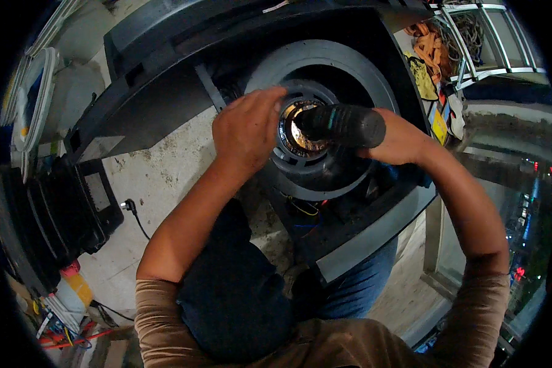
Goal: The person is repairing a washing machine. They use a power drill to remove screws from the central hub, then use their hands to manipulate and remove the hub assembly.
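Note:
A dark power driver (346, 126) is gripped in my right hand (395, 138), its handle end toward me. The tool's front points down at the centre of a round, fan-like hub (303, 162), where light glints off a shiny metal ring (300, 138). My left hand (248, 126) lies along the hub's left side with its fingers stretched out, partly hiding the edge. A wide grey ring (343, 52) surrounds the hub inside a large black casing (165, 37). The driver hides its own tip and whatever it meets.
Loose coloured wires (306, 208) hang at the casing's near side. Left on the floor are a black tool case (67, 211) and a plug (129, 205) with its cord. A metal ladder (497, 40), orange straps (429, 52) and gloves (420, 76) lie at the far right, near a window (521, 214).

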Demonstrator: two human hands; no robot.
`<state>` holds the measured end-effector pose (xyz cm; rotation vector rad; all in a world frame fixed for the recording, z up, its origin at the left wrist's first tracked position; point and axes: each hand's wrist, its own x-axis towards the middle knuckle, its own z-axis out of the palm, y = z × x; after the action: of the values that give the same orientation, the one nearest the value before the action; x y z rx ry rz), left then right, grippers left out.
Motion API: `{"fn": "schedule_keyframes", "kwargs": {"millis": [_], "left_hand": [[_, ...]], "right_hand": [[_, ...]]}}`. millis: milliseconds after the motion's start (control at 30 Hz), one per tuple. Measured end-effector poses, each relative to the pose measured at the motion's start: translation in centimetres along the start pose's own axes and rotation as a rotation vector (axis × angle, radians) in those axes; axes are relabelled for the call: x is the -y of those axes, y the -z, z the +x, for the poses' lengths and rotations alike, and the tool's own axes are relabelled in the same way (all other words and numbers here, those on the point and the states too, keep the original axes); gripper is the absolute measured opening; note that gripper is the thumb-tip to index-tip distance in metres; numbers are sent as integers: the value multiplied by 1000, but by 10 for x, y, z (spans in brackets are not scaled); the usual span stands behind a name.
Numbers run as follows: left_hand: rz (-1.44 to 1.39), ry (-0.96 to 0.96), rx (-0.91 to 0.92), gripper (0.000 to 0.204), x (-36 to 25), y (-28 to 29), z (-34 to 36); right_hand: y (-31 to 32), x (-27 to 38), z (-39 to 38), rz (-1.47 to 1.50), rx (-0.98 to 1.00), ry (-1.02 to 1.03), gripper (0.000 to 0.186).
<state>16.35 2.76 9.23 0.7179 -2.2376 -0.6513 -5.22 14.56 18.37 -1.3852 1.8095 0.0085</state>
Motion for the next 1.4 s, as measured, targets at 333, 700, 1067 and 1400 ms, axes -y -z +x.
{"fn": "schedule_keyframes", "kwargs": {"millis": [333, 700, 1067, 1400], "left_hand": [[31, 42, 58, 19, -6, 3, 1], [114, 58, 70, 19, -8, 5, 0], [186, 94, 232, 21, -20, -2, 1], [170, 128, 282, 23, -18, -4, -1]], "right_hand": [[8, 5, 4, -151, -55, 79, 28], [25, -25, -149, 240, -412, -79, 55], [-52, -150, -354, 1344, -1594, 154, 56], [-175, -256, -371, 1781, -1282, 199, 58]]}}
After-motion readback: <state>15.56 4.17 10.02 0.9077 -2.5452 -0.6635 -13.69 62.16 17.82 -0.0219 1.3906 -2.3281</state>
